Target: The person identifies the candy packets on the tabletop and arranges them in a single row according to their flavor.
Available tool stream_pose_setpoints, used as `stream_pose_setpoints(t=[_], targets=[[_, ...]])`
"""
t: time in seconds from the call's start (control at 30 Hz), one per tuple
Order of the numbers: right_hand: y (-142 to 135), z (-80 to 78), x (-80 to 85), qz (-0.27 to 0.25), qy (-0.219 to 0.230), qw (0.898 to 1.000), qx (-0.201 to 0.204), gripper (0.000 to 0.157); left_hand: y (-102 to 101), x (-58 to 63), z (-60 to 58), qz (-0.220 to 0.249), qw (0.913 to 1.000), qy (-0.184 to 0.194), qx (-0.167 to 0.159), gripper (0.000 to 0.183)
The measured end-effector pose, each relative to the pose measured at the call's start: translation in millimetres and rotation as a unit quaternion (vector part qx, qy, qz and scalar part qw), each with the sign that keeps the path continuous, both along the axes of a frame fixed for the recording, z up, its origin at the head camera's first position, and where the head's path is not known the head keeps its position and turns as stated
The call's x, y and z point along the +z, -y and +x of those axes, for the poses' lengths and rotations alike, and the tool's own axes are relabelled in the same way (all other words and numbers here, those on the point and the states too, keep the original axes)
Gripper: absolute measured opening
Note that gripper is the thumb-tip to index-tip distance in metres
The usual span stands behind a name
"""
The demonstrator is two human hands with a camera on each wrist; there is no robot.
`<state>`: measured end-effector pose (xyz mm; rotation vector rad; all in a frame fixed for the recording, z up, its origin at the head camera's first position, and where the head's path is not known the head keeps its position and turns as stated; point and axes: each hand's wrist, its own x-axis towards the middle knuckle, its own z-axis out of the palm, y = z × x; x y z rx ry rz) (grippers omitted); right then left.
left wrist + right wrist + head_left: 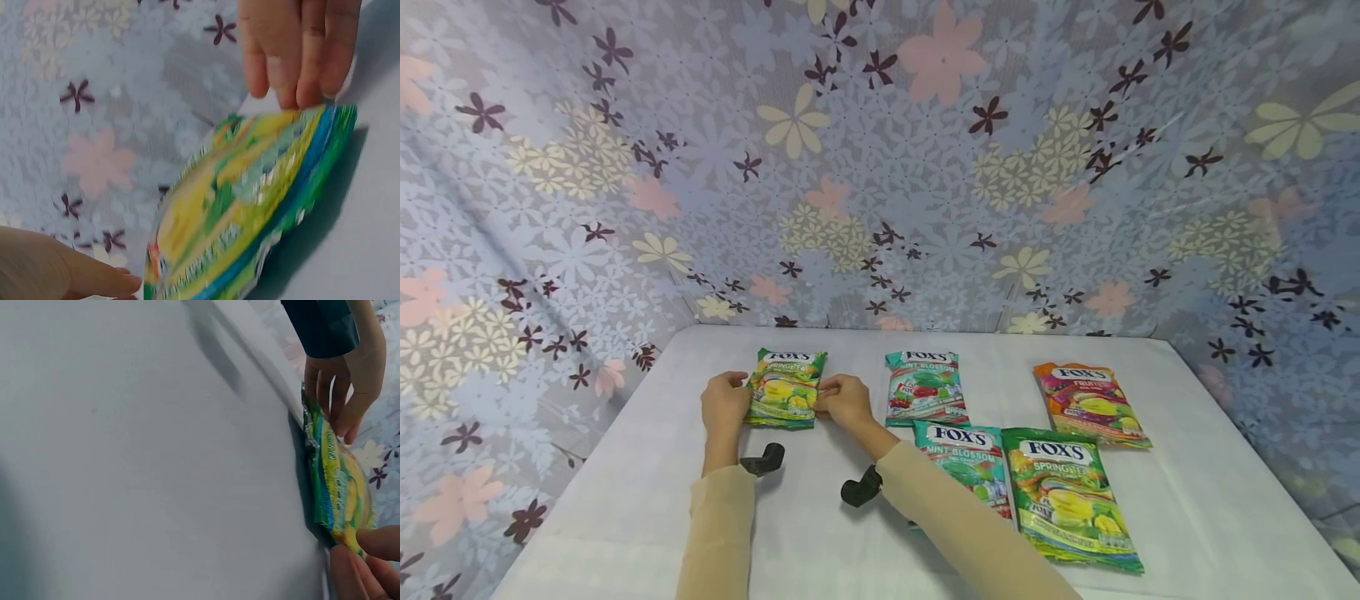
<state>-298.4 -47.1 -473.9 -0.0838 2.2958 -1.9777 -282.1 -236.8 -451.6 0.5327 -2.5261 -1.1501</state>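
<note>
A small green-and-yellow candy bag (785,388), labelled Spring Tea, lies left of centre in the frame, near the far edge of a white-covered bench (820,533). A person's two hands flank it. The right hand (844,402) has its thumb and fingers together, clamped on the bag's right edge; the right wrist view shows the corner between them. The left hand (726,403) is at the bag's left edge, thumb and fingertips close against it; whether it grips cannot be told.

To the right, at mid-height, lies a teal Mint Blossom bag (927,390). Below it, a second teal bag (964,457) is partly covered by the right beige sleeve (951,521). Just beside that, at lower right, is a larger green bag (1071,500), with an orange-and-purple bag (1092,404) above it. Flowered cloth (880,179) in blue, pink, cream and maroon fills the background.
</note>
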Motion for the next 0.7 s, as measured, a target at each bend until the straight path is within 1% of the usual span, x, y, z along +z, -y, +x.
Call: stream_pose_setpoints(t=[0.1,0.17,0.23,0.33,0.47,0.6,0.7], targets=[[-6.8,0.5,3.9,0.041,-0.023,0.999,0.005,0.022,-11.2,5.4,1.5,-0.018,0.9996,-0.023,0.004,0.03],[-13.7,1.5,8.1,0.062,-0.039,0.997,0.008,0.021,-22.1,8.8,2.7,-0.036,0.9987,-0.034,-0.007,0.029],[-21.3,2.7,12.5,0.064,-0.047,0.997,0.015,0.022,-36.2,11.9,4.6,-0.054,0.9975,-0.038,-0.024,0.027],[-33.9,6.8,21.3,0.069,-0.065,0.995,0.029,0.024,-59.8,14.8,8.6,-0.066,0.9939,-0.053,-0.07,0.025],[-52.5,16.3,34.1,0.083,-0.094,0.991,0.057,0.025,-89.3,17.9,12.8,-0.057,0.987,-0.074,-0.131,0.021],[-71.0,25.7,40.7,0.106,-0.119,0.985,0.073,0.023,-114.7,23.7,16.6,-0.043,0.9808,-0.069,-0.177,0.017],[-84.0,32.7,44.0,0.129,-0.134,0.98,0.072,0.021,-131.8,28.1,22.3,-0.034,0.9751,-0.068,-0.208,0.012]])
